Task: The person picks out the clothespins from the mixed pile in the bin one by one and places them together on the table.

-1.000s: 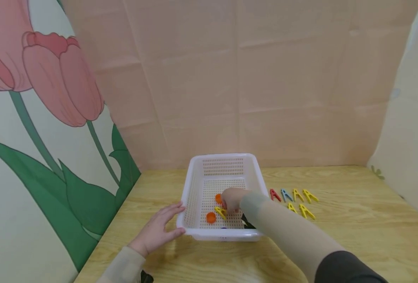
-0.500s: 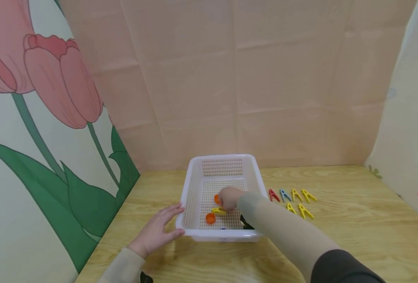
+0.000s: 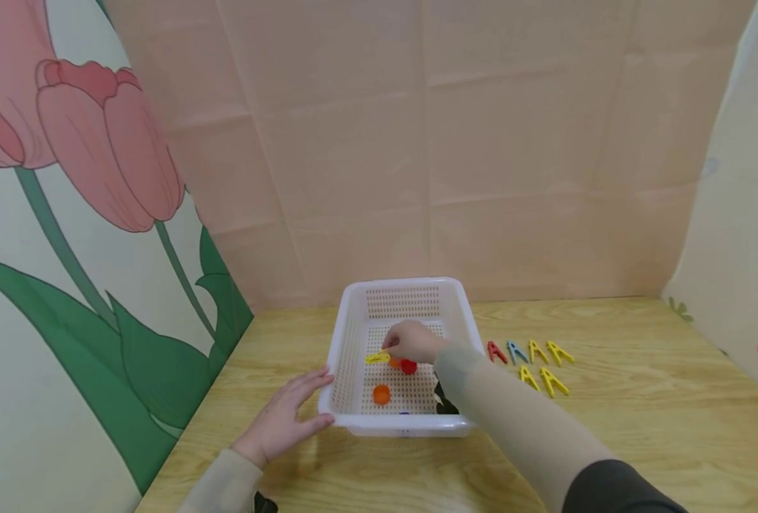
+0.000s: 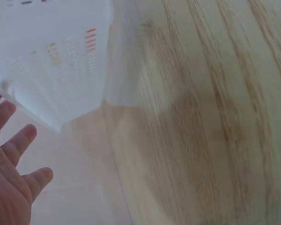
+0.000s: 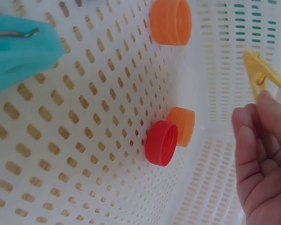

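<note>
In the head view, my right hand [image 3: 414,342] is over the inside of a white perforated plastic basket [image 3: 407,426]. Thumb and fingers pinch one end of a yellow clothespin [image 5: 260,72], raised above the basket floor. Below it lie a red bottle cap [image 5: 160,144] and an orange bottle cap [image 5: 183,125] side by side; a second orange cap [image 3: 382,395] sits nearer the front. My left hand [image 3: 286,417] rests with extended fingers against the basket's left rim, fingers spread in the left wrist view.
Right of the basket, on the wooden table [image 3: 642,427], lie a red clothespin [image 3: 496,352], a blue clothespin [image 3: 516,352] and several yellow clothespins [image 3: 553,382]. A teal piece with a metal wire [image 5: 23,51] shows inside the basket. A paper-covered wall [image 3: 481,142] stands behind.
The yellow clothespin, earlier low in the basket, is now up and further left in my right hand's pinch. The red cap has come into sight. My left hand stays put.
</note>
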Demonstrator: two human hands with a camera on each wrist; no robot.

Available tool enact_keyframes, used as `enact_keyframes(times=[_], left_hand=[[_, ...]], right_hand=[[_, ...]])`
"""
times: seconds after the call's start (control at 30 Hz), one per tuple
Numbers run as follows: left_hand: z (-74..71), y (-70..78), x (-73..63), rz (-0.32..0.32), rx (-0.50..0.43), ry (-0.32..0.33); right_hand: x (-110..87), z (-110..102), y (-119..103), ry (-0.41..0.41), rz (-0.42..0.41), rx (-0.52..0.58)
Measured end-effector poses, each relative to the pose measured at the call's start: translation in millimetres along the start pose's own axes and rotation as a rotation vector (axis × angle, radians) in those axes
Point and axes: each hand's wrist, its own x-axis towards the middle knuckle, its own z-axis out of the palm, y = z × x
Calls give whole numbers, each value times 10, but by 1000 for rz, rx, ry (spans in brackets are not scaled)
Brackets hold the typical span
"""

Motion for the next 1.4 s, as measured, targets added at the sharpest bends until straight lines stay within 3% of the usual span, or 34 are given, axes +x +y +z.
enact_keyframes(times=[0.43, 0.7, 1.13, 1.4], left_hand=[[-7, 14, 13, -17, -4, -13], [-4, 15, 15, -19, -11, -11], [12, 4, 20, 46, 15, 25], [-6, 12, 13, 47, -1, 22]], right_hand=[[-14, -111, -77, 81, -61, 168], [24, -183, -62, 69, -98, 335], [-51, -378, -140, 145, -111, 396], [-172, -573, -202, 212, -117, 413]])
